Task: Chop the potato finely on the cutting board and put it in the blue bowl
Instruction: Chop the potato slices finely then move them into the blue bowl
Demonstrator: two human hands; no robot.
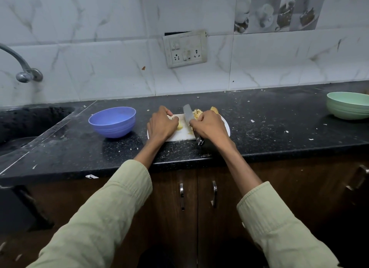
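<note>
Much of the white plastic cutting board point(180, 138) is covered by the two hands, so only its near edge, a strip in the middle and its rounded right corner show. The pale yellow potato pieces point(196, 113) are only partly visible: a small heap lies at the far side of the board just beyond the right hand, one more chunk sits at the far right edge, and a few bits show between the hands. How finely they are cut is hard to make out.

The right hand point(207, 126) has its fingers curled tight around the dark handle of a steel-bladed kitchen knife point(188, 114); the butt of the handle sticks out below the hand over the board's near edge, while the blade points away from the person, between the two hands. The left hand point(161, 125) rests on the left part of the board with its fingers bent down; its fingertips are tucked under, and whether they pinch a potato piece cannot be told.

The round blue plastic bowl point(112, 121) stands on the black speckled stone countertop point(269, 135) just left of the board, apart from it, and no potato shows in it. A pale green bowl point(348, 105) sits at the far right, cut off by the frame edge. A sunken sink point(30, 123) lies at the left.
</note>
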